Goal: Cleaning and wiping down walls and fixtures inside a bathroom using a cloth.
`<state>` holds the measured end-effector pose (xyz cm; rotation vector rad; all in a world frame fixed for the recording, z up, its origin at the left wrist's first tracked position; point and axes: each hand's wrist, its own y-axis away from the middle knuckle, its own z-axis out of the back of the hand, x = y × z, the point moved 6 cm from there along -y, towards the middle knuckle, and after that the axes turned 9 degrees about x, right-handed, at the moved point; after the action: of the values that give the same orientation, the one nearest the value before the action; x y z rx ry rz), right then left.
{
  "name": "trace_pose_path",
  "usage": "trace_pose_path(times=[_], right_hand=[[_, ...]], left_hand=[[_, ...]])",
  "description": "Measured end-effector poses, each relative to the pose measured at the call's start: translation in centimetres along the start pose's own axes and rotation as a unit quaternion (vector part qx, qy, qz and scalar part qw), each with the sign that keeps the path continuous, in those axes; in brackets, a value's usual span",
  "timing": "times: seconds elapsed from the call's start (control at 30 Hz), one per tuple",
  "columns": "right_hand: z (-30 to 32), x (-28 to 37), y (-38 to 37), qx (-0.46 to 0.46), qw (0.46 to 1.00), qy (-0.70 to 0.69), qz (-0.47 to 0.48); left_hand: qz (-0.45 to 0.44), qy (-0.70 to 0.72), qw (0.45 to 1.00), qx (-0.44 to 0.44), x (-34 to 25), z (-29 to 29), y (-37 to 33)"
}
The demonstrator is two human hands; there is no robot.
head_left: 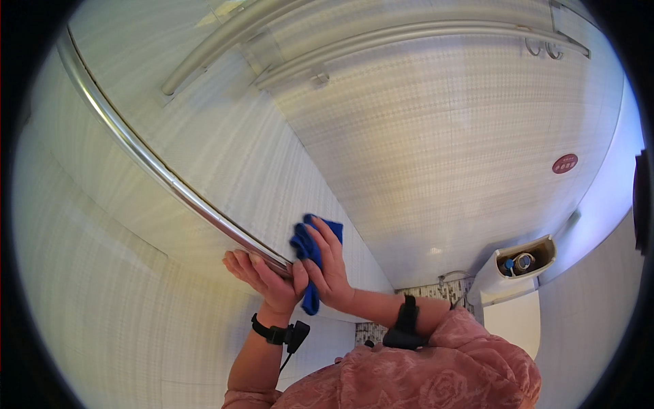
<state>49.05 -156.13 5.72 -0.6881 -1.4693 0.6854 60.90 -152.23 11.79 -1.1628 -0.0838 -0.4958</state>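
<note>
A crumpled blue cloth (308, 247) is in my right hand (332, 273), pressed against the pale wall panel, with a fold hanging below the palm. The fingers lie bent over the cloth. Beside it, my left hand (274, 285) has its fingers curled at the lower end of a long shiny metal rail (178, 187), its thumb close to the cloth. The rail runs from the upper left down to both hands. Part of the left palm's contact with it is hidden.
Two towel bars, the longer one (409, 31) with hooks, run along the upper walls. At the right stands a white toilet with an uncovered cistern (488, 279) showing its inner fittings. A red oval sticker (565, 163) is on the wall. Mosaic tiles (436, 292) cover the floor.
</note>
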Motion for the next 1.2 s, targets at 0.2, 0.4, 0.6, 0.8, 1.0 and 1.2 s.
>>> trace_pose_path(times=[0.2, 0.4, 0.6, 0.8, 1.0, 1.2], right_hand=[[2.1, -2.1, -9.2, 0.004, 0.997, 0.024, 0.076], [1.4, -7.3, -7.4, -0.075, 0.994, -0.01, -0.082], [0.3, 3.0, -6.1, 0.01, 0.998, -0.017, 0.061], [1.9, -1.3, -13.5, -0.027, 0.997, 0.018, 0.073], [2.0, -7.6, -7.6, -0.068, 0.997, 0.04, -0.025], [1.3, -19.1, 9.6, -0.108, 0.966, 0.007, -0.234]], left_hand=[[-0.011, 0.03, 0.999, 0.012, -0.5, -0.6, 0.0], [-0.013, 0.007, 1.0, 0.01, -0.5, -0.3, 0.1], [-0.015, 0.029, 0.999, 0.015, 0.1, -0.3, 0.9], [-0.015, 0.031, 0.999, 0.015, -0.8, 0.0, -0.2], [-0.027, 0.024, 0.999, 0.018, -1.1, 0.1, -0.5], [-0.029, 0.036, 0.999, 0.001, -0.8, -0.3, -0.6]])
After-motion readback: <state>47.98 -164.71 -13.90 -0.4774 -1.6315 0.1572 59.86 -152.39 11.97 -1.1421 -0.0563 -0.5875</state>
